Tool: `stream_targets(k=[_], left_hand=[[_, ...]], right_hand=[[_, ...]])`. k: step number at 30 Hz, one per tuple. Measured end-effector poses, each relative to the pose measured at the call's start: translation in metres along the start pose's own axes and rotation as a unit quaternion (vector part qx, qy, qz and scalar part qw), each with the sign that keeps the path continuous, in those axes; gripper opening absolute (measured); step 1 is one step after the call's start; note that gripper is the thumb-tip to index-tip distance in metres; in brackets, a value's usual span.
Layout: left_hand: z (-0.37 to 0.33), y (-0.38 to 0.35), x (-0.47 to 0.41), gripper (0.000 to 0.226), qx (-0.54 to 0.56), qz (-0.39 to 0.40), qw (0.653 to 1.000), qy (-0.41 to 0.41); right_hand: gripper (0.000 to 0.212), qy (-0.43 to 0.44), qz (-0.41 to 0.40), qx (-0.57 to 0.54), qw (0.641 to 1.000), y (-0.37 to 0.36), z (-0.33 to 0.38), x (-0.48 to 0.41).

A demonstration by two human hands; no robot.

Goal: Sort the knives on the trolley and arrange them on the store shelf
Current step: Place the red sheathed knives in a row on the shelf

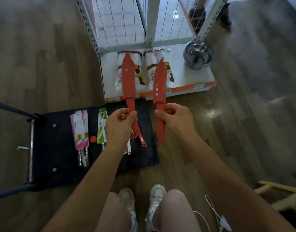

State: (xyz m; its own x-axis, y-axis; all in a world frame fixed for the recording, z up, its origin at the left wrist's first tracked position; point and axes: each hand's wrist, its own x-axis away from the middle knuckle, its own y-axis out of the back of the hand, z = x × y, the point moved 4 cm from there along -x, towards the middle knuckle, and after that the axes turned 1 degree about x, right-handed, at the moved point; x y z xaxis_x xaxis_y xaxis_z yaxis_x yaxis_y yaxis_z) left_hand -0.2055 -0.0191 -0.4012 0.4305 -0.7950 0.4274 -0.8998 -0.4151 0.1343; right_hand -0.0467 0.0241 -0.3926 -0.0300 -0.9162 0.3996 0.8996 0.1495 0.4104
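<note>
At centre frame, two red knives were held upright, one per hand, tips toward the top of the frame. The left hand point(120, 122) was closed round the handle of the left knife point(129, 77), just below the sheath. The right hand point(176, 118) pinched the handle of the right knife point(159, 84) between thumb and curled fingers at the same point. That handle's end hung free below the hand. Both blades sat inside red perforated sheaths.

Handling, as judged: each knife was probably light and stiff, with smooth plastic surfaces. Take hold at the handle, close to the sheath. The sheath may be only a push fit, so lifting by it could bare the blade.

Position: the knives stood apart, side by side, seen against the shelf point(194, 77) in the upper centre, in front of white bags point(150, 64). A pot point(198, 54) stood on the shelf at upper right. The trolley point(60, 148), at lower left, carried pink packs point(79, 129) and a green pack point(102, 128). More handles point(141, 138) showed under the left hand; whether it held them could not be told.
</note>
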Motion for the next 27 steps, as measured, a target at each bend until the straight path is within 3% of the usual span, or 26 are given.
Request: stream_targets(k=[10,14,27], left_hand=[[-0.205,0.014,0.108,0.006,0.037,0.015,0.998,-0.056],[-0.264,0.016,0.143,0.009,0.041,0.024,0.996,-0.076],[-0.337,0.034,0.195,0.01,0.088,-0.012,0.987,-0.131]], right_hand=[[0.022,0.042,0.01,-0.07,0.997,0.096,0.176,0.09],[0.006,0.062,0.019,-0.118,0.991,0.135,0.224,0.115],[0.011,0.131,0.091,-0.139,0.977,0.174,0.303,0.16]])
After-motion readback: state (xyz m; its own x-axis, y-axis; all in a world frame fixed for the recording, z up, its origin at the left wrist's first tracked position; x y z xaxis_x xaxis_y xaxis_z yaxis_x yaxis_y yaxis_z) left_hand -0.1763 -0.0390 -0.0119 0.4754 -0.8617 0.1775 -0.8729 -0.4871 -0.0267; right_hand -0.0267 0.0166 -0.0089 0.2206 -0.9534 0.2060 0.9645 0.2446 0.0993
